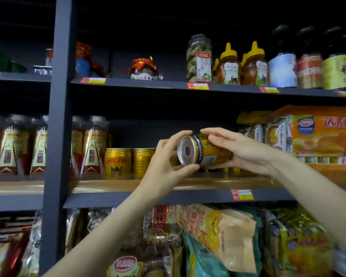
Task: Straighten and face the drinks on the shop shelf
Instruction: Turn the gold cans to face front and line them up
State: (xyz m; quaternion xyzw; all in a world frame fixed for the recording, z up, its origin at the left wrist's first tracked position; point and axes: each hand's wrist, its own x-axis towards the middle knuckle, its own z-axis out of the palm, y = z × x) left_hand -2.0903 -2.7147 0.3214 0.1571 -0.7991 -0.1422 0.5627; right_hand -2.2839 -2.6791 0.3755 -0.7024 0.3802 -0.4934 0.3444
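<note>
Held can: gold drink can (pixel 205 150) lying on its side in the air, just above the front of the middle shelf (pixel 128 185); its silver end with a purple spot faces the camera and leftward.
Left hand: left hand (pixel 166 162) grasps the can at the silver end, fingers curled over the top rim, thumb under the bottom rim.
Right hand: right hand (pixel 242 150) grasps the can's body from the right, fingers curled over the top, thumb laid along the gold side.
Standing cans: two gold cans upright on the middle shelf, left of the hands; the Red Bull can (pixel 117 163) shows its logo to the front, the second can (pixel 141 162) beside it shows small print. They stand touching or nearly so.
Behind the hands: bases of more gold cans (pixel 231 170) show under the held can; number cannot be told.
Bottles: tall gold-and-red bottles (pixel 92 145) stand left of the cans, more of them past the dark upright post (pixel 57 136).
Right of shelf: orange cake packs (pixel 324 136), stacked, just beside the right hand.
Upper shelf: red-capped jar (pixel 144 69), tall clear jar (pixel 199 58), honey bottles (pixel 229 65) with yellow caps, dark bottles (pixel 310 62) at far right.
Lower shelf: snack bags (pixel 218 232), leaning and piled.
Price tag: red and yellow price tag (pixel 242 194) on the shelf edge below the right wrist.
</note>
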